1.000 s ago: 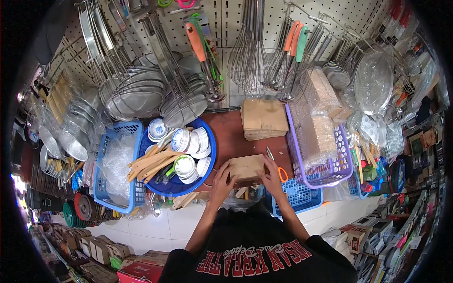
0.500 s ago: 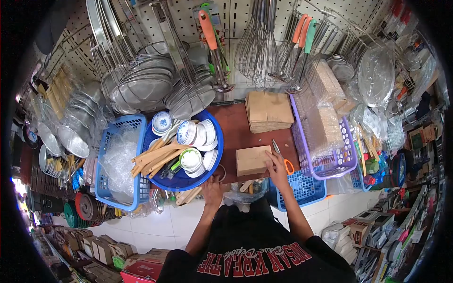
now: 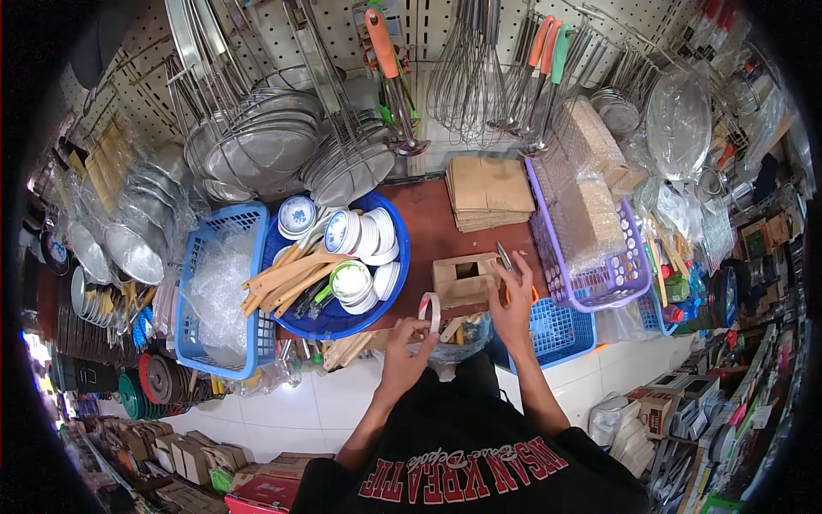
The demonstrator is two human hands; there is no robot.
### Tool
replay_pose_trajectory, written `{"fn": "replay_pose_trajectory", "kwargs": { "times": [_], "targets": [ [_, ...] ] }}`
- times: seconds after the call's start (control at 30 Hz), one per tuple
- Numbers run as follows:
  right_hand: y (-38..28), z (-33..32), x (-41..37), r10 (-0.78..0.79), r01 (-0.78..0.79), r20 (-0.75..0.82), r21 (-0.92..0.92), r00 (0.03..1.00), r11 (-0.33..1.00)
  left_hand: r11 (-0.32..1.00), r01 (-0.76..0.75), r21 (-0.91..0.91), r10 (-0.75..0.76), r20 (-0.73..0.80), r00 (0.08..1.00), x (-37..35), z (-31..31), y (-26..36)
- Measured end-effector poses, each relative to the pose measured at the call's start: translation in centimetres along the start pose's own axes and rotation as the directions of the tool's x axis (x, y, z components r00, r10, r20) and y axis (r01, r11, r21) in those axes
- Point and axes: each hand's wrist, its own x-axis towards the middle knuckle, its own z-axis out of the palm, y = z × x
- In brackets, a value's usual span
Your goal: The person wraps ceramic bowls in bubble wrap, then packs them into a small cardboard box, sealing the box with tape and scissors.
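Observation:
My left hand (image 3: pixel 406 349) is closed around a roll of tape (image 3: pixel 430 313), held upright by its rim at the table's front edge. My right hand (image 3: pixel 511 307) has its fingers apart, just right of a small brown cardboard box (image 3: pixel 456 289). A dark opening shows in the top of that box. Scissors (image 3: pixel 503 254) with orange handles lie partly behind my right hand, their blades pointing away from me. Beyond the box sits a stack of flat brown cardboard pieces (image 3: pixel 488 190).
Left of the box, a blue basin (image 3: pixel 402 248) holds bowls and wooden utensils. A blue basket (image 3: pixel 181 330) contains bubble wrap; a purple basket (image 3: pixel 591 301) holds wrapped boxes. Below the table's right side is another blue basket (image 3: pixel 561 330). Strainers (image 3: pixel 261 150) and whisks (image 3: pixel 467 94) hang behind.
My left hand has lifted the tape roll from the table edge and moved right. My right hand has shifted slightly right off the box, whose top now shows an opening.

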Motion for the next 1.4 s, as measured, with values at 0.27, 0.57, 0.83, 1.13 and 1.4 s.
{"fn": "replay_pose_trajectory", "kwargs": {
  "times": [0.27,0.57,0.83,1.13,1.4],
  "targets": [
    [-6.0,-2.9,-2.9,-0.016,-0.297,0.478,0.572,0.878,0.764,0.961,-0.071,-0.269,0.083,0.036,0.996,-0.5,0.0,4.2],
    [-7.8,-4.3,-3.0,-0.143,-0.163,0.39,0.65,0.91,0.742,0.964,-0.168,-0.207,0.188,0.081,0.979,0.2,-0.4,7.5],
    [-9.8,-5.5,-2.7,-0.24,0.032,0.347,0.511,0.907,0.859,0.933,-0.025,-0.359,0.067,0.107,0.992,0.1,-0.9,7.5],
    [-9.4,-4.3,-2.9,-0.124,-0.181,0.326,0.759,0.937,0.626,0.944,-0.214,-0.252,0.252,0.13,0.959,0.5,-0.8,6.0],
    [-8.6,-3.4,-3.0,-0.067,-0.266,0.385,0.743,0.92,0.615,0.952,-0.272,-0.141,0.287,0.097,0.953,0.9,-0.5,6.6]
  ]
}}
